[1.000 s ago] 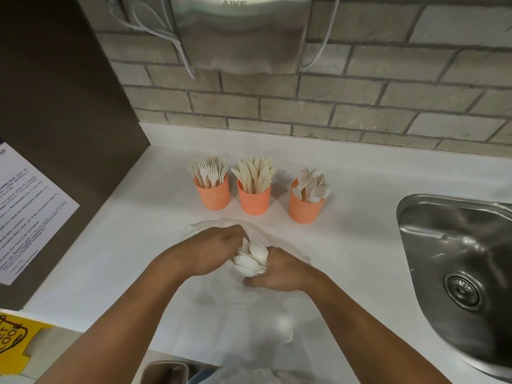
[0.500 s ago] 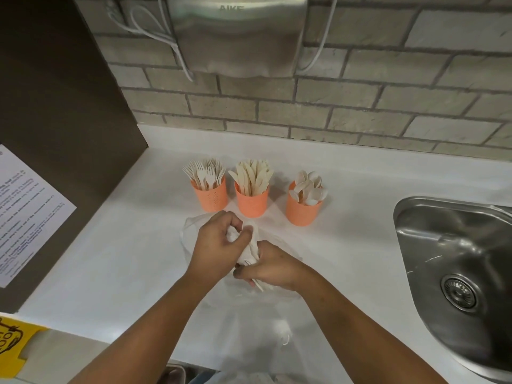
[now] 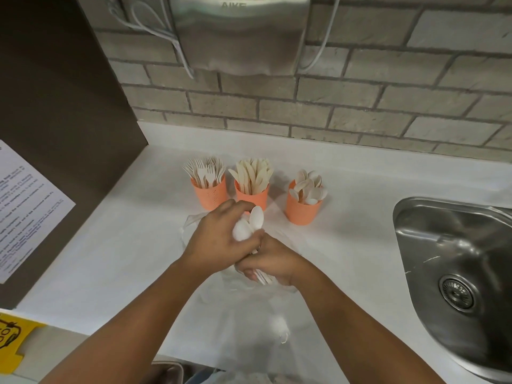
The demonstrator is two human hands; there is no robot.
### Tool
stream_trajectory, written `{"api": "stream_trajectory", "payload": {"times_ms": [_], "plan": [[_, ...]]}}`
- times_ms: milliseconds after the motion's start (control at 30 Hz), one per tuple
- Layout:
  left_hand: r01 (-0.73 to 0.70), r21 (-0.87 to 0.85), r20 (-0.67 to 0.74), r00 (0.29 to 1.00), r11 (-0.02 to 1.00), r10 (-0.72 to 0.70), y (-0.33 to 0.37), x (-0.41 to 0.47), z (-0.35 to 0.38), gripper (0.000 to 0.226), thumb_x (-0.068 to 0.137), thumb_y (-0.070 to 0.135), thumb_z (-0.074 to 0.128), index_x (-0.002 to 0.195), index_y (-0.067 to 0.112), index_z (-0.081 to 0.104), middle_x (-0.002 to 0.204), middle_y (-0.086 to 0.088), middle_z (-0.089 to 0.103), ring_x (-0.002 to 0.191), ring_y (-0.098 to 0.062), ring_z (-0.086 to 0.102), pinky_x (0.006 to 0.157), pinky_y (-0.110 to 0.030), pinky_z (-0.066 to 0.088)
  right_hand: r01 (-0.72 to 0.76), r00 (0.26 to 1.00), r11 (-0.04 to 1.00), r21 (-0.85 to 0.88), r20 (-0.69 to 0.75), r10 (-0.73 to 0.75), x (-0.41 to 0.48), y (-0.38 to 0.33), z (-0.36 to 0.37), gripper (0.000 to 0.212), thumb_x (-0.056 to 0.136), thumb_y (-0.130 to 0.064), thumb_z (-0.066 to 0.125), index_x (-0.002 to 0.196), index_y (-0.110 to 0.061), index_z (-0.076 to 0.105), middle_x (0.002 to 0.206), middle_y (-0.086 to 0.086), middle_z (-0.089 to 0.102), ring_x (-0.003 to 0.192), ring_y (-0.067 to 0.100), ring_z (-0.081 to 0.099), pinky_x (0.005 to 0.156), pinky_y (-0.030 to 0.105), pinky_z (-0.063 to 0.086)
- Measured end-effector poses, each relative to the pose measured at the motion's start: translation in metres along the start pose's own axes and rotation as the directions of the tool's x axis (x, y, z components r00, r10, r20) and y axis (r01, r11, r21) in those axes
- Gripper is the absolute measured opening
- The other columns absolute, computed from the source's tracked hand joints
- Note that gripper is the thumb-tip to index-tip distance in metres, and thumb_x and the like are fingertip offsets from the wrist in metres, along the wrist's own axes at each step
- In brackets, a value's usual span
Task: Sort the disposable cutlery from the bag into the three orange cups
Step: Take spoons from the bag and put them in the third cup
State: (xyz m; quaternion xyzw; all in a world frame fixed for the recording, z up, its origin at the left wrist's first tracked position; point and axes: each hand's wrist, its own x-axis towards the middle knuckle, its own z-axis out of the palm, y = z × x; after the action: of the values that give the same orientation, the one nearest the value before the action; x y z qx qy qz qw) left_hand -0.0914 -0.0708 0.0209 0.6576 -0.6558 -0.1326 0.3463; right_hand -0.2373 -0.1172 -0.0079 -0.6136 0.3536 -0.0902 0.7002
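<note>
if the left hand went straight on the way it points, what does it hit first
Probably the middle orange cup, the one with knives, right beyond the left hand; depth is unclear.

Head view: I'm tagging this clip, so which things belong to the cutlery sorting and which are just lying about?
Job: spoons gripped by left hand and right hand; plastic bag; fork cup; knife cup; spoon cup.
Lying about: sink; hand dryer; paper notice; yellow sticker.
</note>
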Motion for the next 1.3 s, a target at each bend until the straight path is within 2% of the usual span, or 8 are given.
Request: {"api": "stream_trajectory", "payload": {"times_ms": [300, 467, 600, 733, 867, 933, 1067, 1300], "plan": [[0.161, -0.146, -0.114, 0.977, 0.976, -0.178, -0.002, 0.006, 0.005, 0.011, 0.077, 0.03, 0.071, 0.087, 0.027, 0.07, 0.087, 0.011, 0.066, 0.083, -0.005, 0.064, 0.07, -0.014, 0.045, -0.011, 1.0, 0.998, -0.066, 0.027, 0.013, -0.005, -0.001, -0.005, 0.005, 0.083, -0.004, 0.064, 0.082, -0.004, 0.068, 0.072, 0.014, 0.072, 0.063, 0.019, 0.067, 0.064, 0.028, 0.054], [0.125, -0.148, 0.012, 0.992, 0.981, -0.125, -0.001, 0.013, -0.005, 0.024, 0.086, 0.047, 0.069, 0.096, 0.027, 0.074, 0.092, 0.01, 0.07, 0.088, -0.007, 0.066, 0.075, -0.015, 0.047, -0.015, 0.999, 1.0, -0.014, -0.031, 0.015, -0.006, 0.008, -0.005, 0.01, 0.083, -0.003, 0.058, 0.074, -0.009, 0.056, 0.053, 0.005, 0.048, 0.044, 0.018, 0.041, 0.049, 0.029, 0.034], [0.181, -0.456, 0.072, 0.983, 0.871, -0.167, 0.011, 0.02, -0.015, 0.021, 0.1, 0.013, 0.062, 0.113, 0.02, 0.077, 0.108, 0.007, 0.077, 0.104, -0.007, 0.071, 0.092, -0.017, 0.051, 0.008, 1.0, 0.999, 0.052, -0.001, -0.008, -0.007, 0.005, -0.006, 0.024, 0.084, -0.007, 0.067, 0.067, -0.012, 0.053, 0.051, 0.008, 0.041, 0.043, 0.02, 0.033, 0.048, 0.03, 0.029], [0.177, -0.315, 0.185, 0.975, 0.932, -0.123, 0.011, 0.022, -0.009, 0.022, 0.1, 0.009, 0.061, 0.096, 0.02, 0.08, 0.092, 0.01, 0.079, 0.093, -0.005, 0.074, 0.084, -0.02, 0.054, -0.005, 0.999, 0.996, 0.094, 0.046, 0.001, -0.003, -0.001, -0.008, 0.024, 0.086, -0.006, 0.068, 0.068, -0.006, 0.053, 0.051, 0.01, 0.043, 0.039, 0.021, 0.036, 0.047, 0.029, 0.033], [0.157, -0.387, 0.193, 0.977, 0.909, -0.087, 0.008, 0.024, -0.012, 0.027, 0.106, 0.024, 0.051, 0.121, 0.02, 0.073, 0.122, 0.011, 0.074, 0.12, -0.003, 0.064, 0.102, -0.017, 0.045, -0.019, 1.0, 0.996, 0.085, 0.013, 0.018, -0.004, 0.0, -0.014, 0.025, 0.087, -0.011, 0.073, 0.073, -0.006, 0.053, 0.051, 0.007, 0.038, 0.042, 0.02, 0.031, 0.045, 0.027, 0.03], [0.245, -0.575, 0.093, 0.968, 0.781, -0.235, 0.007, 0.025, -0.01, 0.037, 0.104, 0.035, 0.044, 0.127, 0.021, 0.069, 0.131, 0.009, 0.069, 0.128, -0.007, 0.06, 0.111, -0.027, 0.043, 0.012, 0.999, 0.995, 0.094, -0.049, -0.008, -0.006, -0.002, -0.019, 0.035, 0.088, -0.015, 0.077, 0.067, -0.01, 0.05, 0.05, 0.006, 0.038, 0.042, 0.019, 0.03, 0.045, 0.027, 0.028], [0.253, -0.957, 0.149, 0.847, 0.14, -0.511, 0.01, 0.013, -0.003, 0.05, 0.106, 0.046, 0.04, 0.134, 0.01, 0.061, 0.134, -0.013, 0.07, 0.131, -0.027, 0.063, 0.114, -0.045, 0.044, 0.331, 0.933, 0.896, 0.295, -0.247, -0.263, -0.011, -0.026, -0.026, 0.02, 0.092, -0.007, 0.074, 0.077, -0.012, 0.062, 0.05, 0.005, 0.038, 0.041, 0.017, 0.033, 0.045, 0.027, 0.031], [0.256, -0.875, 0.467, 0.67, -0.411, -0.577, 0.039, 0.005, 0.017, 0.062, 0.103, 0.054, 0.042, 0.135, 0.004, 0.062, 0.136, -0.02, 0.068, 0.126, -0.033, 0.066, 0.115, -0.045, 0.042, 0.548, 0.837, 0.646, 0.532, -0.335, -0.433, -0.006, -0.073, -0.015, 0.02, 0.094, -0.009, 0.067, 0.074, -0.015, 0.067, 0.055, 0.005, 0.051, 0.05, 0.018, 0.051, 0.056, 0.031, 0.048]]}}
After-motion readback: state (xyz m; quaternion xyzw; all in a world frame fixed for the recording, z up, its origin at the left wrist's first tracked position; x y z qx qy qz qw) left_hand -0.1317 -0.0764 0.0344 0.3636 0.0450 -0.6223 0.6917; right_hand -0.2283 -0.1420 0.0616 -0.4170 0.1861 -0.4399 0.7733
